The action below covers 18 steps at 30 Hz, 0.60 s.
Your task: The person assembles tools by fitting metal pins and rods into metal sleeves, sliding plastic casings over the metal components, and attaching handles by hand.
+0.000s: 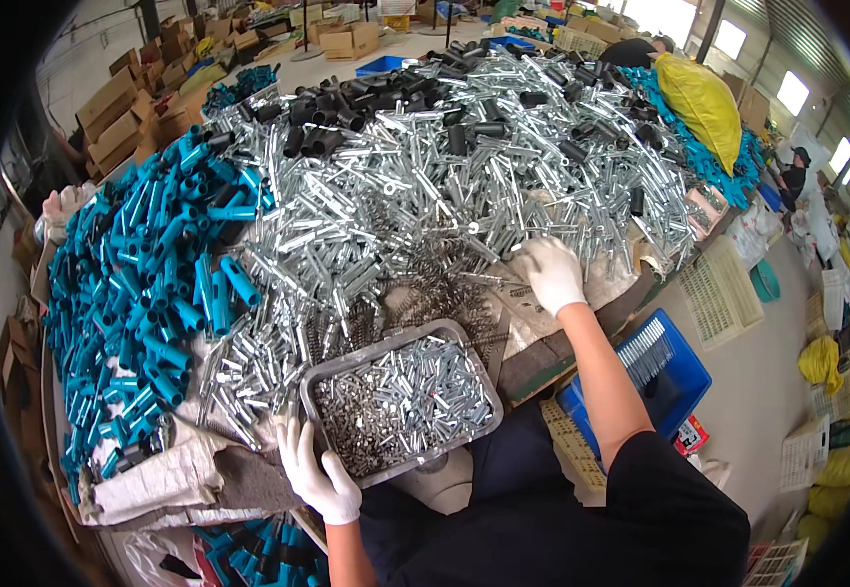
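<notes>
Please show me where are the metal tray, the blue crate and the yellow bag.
metal tray (pixel 480 354): head view, on its right rim.
blue crate (pixel 691 370): head view, on its right wall, at the top edge.
yellow bag (pixel 701 98): head view, on the middle of its bulging side.

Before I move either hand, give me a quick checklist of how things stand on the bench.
1. Left hand on the near corner of the grey tray: ok.
2. Tray sits on the bench, level: ok.
3. Right hand down on the silver tubes: ok.
4. Right fingers closed on a tube: cannot tell.
5. Springs lie between tray and right hand: ok.
6. Teal tubes stay heaped apart, at left: ok.
</notes>
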Each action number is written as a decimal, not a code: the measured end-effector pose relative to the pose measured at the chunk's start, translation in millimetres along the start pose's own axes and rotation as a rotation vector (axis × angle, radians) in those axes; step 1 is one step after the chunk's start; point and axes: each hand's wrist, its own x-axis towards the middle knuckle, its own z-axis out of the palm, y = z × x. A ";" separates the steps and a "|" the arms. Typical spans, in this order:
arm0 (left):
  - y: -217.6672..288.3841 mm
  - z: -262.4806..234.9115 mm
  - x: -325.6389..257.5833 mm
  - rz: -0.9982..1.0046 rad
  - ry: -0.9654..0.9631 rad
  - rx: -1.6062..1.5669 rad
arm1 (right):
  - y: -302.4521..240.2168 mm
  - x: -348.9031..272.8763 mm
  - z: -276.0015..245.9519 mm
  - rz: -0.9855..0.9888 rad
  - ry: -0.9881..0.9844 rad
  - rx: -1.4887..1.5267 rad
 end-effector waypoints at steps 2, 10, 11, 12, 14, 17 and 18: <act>-2.4 -1.6 0.2 0.003 -0.004 0.007 | 0.7 -2.7 -8.2 0.222 0.138 0.265; -0.9 2.6 2.1 0.016 -0.031 0.005 | 78.1 86.5 -6.3 0.730 0.192 1.261; -1.7 1.5 2.7 0.009 -0.034 0.006 | 82.6 105.7 5.0 0.745 0.070 1.401; -0.7 -0.2 2.5 -0.004 -0.041 0.027 | 74.4 125.9 19.8 0.878 0.100 1.440; 3.5 5.3 4.9 0.000 -0.034 0.005 | 110.3 154.4 48.6 0.850 0.112 1.498; 2.0 2.5 2.8 -0.014 0.001 0.027 | 102.4 187.5 77.7 0.922 0.144 1.579; 0.2 1.2 1.0 -0.008 -0.003 0.030 | 104.3 194.5 90.4 0.957 0.128 1.602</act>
